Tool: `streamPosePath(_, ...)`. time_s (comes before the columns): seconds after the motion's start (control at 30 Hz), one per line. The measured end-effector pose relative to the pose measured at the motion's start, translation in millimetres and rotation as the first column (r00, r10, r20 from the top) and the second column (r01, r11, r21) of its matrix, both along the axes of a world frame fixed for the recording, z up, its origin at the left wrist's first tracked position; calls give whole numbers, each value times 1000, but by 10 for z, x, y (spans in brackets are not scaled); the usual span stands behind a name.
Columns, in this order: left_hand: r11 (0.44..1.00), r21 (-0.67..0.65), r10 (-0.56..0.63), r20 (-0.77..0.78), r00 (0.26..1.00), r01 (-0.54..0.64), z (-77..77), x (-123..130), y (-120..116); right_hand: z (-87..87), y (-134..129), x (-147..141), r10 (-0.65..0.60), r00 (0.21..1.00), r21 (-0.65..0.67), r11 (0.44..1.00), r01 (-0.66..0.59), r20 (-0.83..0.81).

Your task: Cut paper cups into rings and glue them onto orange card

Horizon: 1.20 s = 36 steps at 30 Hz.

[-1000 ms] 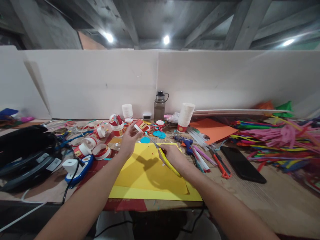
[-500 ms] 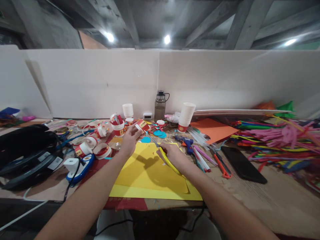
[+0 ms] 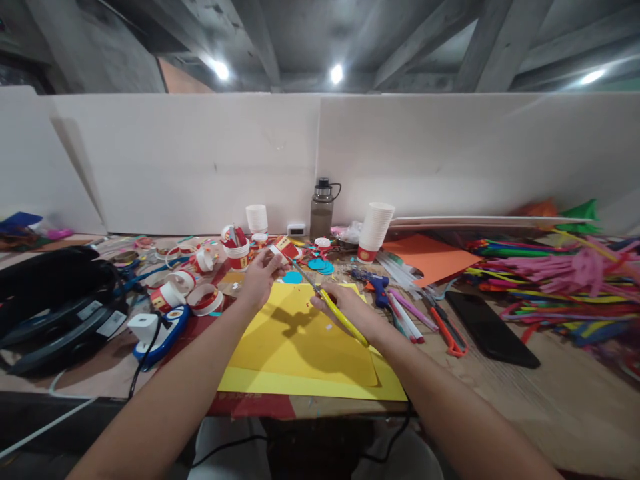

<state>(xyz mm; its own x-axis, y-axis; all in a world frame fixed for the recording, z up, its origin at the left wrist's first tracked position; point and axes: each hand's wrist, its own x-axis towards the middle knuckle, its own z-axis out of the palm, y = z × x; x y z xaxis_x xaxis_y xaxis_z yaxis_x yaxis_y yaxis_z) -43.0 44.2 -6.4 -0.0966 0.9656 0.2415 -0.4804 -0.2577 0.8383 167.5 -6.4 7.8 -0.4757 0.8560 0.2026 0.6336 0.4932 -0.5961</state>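
Observation:
My left hand pinches a small red, white and gold piece of paper cup above the table. In my right hand is a pair of scissors with yellow handles, their blades pointing up and left at the cup piece. Whether the blades touch its edge I cannot make out. Under both hands lie yellow sheets of paper, with tiny red and white scraps on top. Just beyond them are several blue paper discs.
Cut cup rings, a blue-and-white power strip and a black headset-like device lie left. Behind stand a bottle and stacked paper cups. Rightward are a glue gun, a phone and pipe cleaners.
The view has shifted slightly. Both hands stay in nearly the same place, still holding the cup piece and the scissors, with the cup piece turned a little.

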Motion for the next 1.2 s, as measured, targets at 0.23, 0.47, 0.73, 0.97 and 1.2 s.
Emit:
streamPosePath(0.23,999,40,4,-80,997,-1,-17,-17,13,15,-13,-4,-2,1000,-26,1000,2,-6)
streamPosePath(0.47,999,20,-25,-115,993,27,4,-12,-16,0,1,-13,-7,1000,-7,1000,6,-24)
streamPosePath(0.73,999,-19,-46,-155,987,44,38,-8,-54,-30,30,-37,-5,998,76,997,9,-55)
streamPosePath(0.97,989,-70,-145,-216,966,133,60,-104,-54,-77,66,-22,1,999,81,997,3,-50)
streamPosePath(1.2,998,7,-64,-224,973,67,110,-60,-84,-35,41,-45,15,998,147,989,-7,-56)
